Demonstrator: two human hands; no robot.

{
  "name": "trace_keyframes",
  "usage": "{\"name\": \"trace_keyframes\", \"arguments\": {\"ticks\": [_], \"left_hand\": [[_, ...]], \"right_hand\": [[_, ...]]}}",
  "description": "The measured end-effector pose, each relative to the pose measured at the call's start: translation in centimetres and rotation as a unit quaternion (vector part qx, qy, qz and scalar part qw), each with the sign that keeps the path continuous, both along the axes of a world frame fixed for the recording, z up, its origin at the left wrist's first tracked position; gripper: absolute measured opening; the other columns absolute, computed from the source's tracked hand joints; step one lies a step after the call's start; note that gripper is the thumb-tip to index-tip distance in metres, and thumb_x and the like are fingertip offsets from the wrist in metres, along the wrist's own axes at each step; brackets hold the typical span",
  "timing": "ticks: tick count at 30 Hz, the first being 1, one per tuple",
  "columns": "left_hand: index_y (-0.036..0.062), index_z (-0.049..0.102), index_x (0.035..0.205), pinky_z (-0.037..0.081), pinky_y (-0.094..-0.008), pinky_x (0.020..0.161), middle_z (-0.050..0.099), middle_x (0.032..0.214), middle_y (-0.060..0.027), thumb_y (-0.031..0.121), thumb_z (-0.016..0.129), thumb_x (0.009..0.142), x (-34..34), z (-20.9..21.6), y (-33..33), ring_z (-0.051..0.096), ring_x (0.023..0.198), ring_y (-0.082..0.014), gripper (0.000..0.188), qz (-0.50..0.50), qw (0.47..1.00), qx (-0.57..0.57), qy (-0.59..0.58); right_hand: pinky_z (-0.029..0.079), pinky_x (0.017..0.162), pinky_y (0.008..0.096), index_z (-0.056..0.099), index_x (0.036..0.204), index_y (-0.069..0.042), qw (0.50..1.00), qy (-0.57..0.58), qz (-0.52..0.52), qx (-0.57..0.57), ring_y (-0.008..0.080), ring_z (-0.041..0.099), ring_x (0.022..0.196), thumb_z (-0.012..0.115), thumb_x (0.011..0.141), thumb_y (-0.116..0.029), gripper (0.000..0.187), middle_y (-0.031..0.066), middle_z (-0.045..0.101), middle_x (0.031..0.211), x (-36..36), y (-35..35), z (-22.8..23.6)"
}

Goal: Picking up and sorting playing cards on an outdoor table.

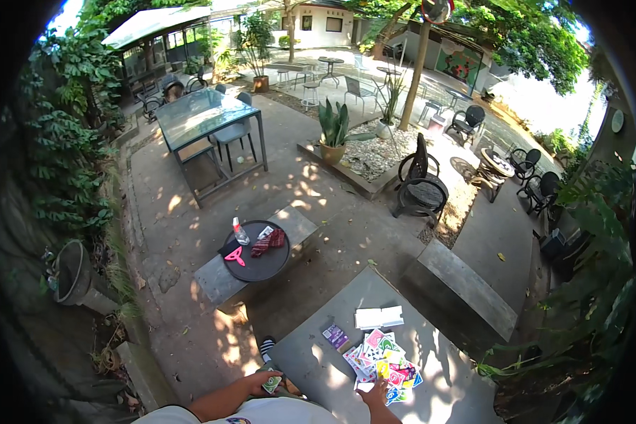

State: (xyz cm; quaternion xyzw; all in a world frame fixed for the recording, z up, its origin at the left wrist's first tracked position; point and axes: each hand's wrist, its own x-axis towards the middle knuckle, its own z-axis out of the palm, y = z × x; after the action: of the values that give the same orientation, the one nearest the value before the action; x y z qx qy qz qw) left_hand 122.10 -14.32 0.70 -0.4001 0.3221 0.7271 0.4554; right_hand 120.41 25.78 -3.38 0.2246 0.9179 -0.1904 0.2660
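Note:
My left hand [256, 384] is closed around some playing cards, with a green-faced card [272, 384] on top, beside the near left edge of the grey table [304, 352]. At the near side of a loose card pile [392, 353], my right hand [374, 396] has its fingers bent and seems to pinch a white card [364, 386]. Cards in the pile are red, yellow, green, blue and white, spread and overlapping. A purple card box [336, 338] lies just left of the pile. Behind it rests an opened white box or booklet [379, 317].
A concrete bench [212, 279] carries a round dark tray [265, 265] with a clear bottle [241, 233], a pink item [236, 257] and a red patterned cloth [268, 242]. Another bench [463, 286] stands to the right. Farther off are a glass-topped table [205, 116], black chairs [420, 191] and potted plants.

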Motion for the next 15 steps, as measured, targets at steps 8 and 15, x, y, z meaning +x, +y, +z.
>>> {"name": "trace_keyframes", "arguments": {"ticks": [8, 15], "left_hand": [[0.0107, 0.054, 0.088, 0.048, -0.035, 0.051, 0.061, 0.082, -0.0067, 0.036, 0.061, 0.085, 3.3, 1.9, -0.8, 0.059, 0.06, -0.0206, 0.026, 0.07, 0.997, 0.021, 0.004], [0.0204, 0.056, 0.102, 0.048, -0.0385, 0.053, 0.062, 0.086, -0.0081, 0.034, 0.057, 0.087, 1.5, 3.6, 0.0, 0.058, 0.059, -0.0233, 0.02, 0.066, 0.996, -0.053, -0.004]], "right_hand": [[0.042, 0.097, 0.0442, 0.022, 0.141, -0.01, 0.996, -0.028, 0.009, 0.079, 0.0366, 0.038, 0.125, 0.079, 0.067, -0.036, 0.097, 0.0177, 0.028, 0.141, 1.2, -1.0, -1.6], [0.037, 0.095, 0.0467, 0.04, 0.127, -0.01, 0.991, 0.114, -0.035, 0.056, 0.0304, 0.04, 0.119, 0.076, 0.069, -0.035, 0.073, 0.0133, 0.042, 0.126, -1.4, -1.4, -0.1]]}}
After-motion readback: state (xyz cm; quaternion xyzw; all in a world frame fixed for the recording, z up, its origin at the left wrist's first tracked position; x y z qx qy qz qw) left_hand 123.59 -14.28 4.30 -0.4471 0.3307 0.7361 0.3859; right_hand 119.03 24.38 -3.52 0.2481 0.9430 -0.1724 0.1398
